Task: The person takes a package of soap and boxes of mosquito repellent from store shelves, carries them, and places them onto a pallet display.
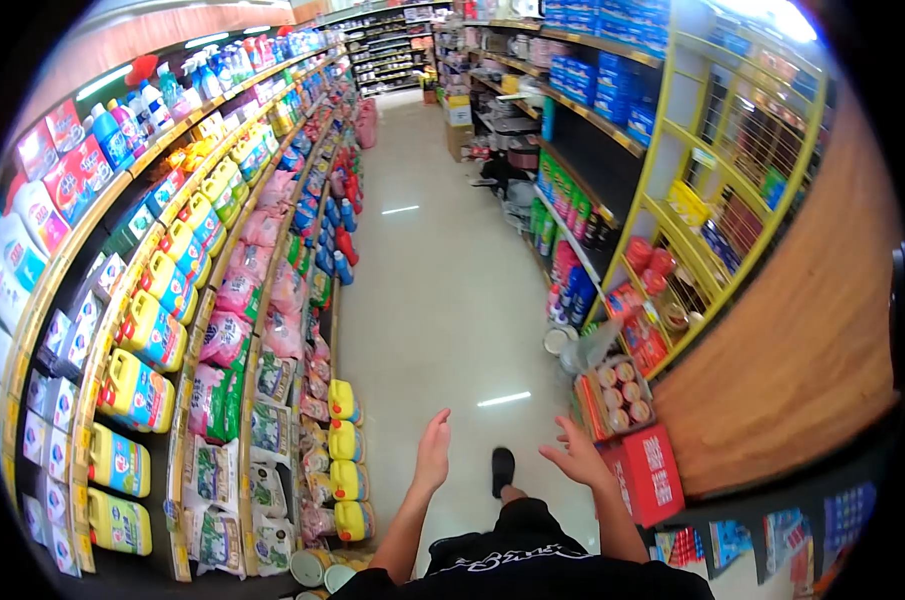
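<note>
My left hand [433, 450] is held out over the aisle floor, fingers stretched and pointing forward, with nothing in it. The nearest goods to it are yellow jugs [347, 440] standing in a row at the foot of the left shelves. On the other side my right hand [576, 456] is raised with its fingers spread, also holding nothing. Close to it are a red box [644, 474] and an open carton of round jars [623, 392]. Neither hand touches any goods.
Long shelves [172, 330] of detergent jugs, bags and bottles line the left side. To the right stand dark shelves [592, 170] and a yellow wire rack [737, 180]. A pale tiled floor [412, 250] runs between them. My shoe [503, 471] shows below.
</note>
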Available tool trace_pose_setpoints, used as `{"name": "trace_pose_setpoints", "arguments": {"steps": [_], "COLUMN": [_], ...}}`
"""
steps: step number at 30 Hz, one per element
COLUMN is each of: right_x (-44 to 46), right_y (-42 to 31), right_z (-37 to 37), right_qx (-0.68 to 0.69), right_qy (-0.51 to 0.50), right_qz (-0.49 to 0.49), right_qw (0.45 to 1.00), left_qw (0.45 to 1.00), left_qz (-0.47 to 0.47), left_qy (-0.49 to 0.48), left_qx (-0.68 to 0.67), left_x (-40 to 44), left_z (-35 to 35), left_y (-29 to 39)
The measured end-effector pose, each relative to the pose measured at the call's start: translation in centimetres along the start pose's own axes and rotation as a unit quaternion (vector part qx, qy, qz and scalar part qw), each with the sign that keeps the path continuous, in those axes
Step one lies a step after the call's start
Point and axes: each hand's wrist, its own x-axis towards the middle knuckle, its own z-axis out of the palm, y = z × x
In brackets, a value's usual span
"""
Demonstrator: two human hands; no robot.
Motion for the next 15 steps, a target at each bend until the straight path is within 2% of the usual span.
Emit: {"name": "trace_pose_setpoints", "arguments": {"steps": [5,8,11,15], "right_x": [15.1,25.0,35.2,47.3], "right_y": [2.9,1.8,-1.2,-6.9], "right_z": [-1.0,-2.1,-2.1,-0.4], "right_qx": [-0.041,-0.037,-0.025,-0.013], "right_qy": [-0.003,0.009,-0.007,-0.082], "right_qz": [0.018,0.022,-0.019,-0.100], "right_qw": [0.999,0.999,0.999,0.991], "left_qw": [0.999,0.997,0.994,0.982], "left_qz": [-0.041,-0.056,-0.074,-0.112], "left_qy": [0.020,0.039,0.073,0.144], "left_qx": [0.028,0.046,0.046,0.038], "left_x": [11.8,19.4,26.0,32.9], "left_z": [-0.7,-1.7,-3.8,-7.4], "left_y": [-2.1,-2.8,-3.5,-5.1]}}
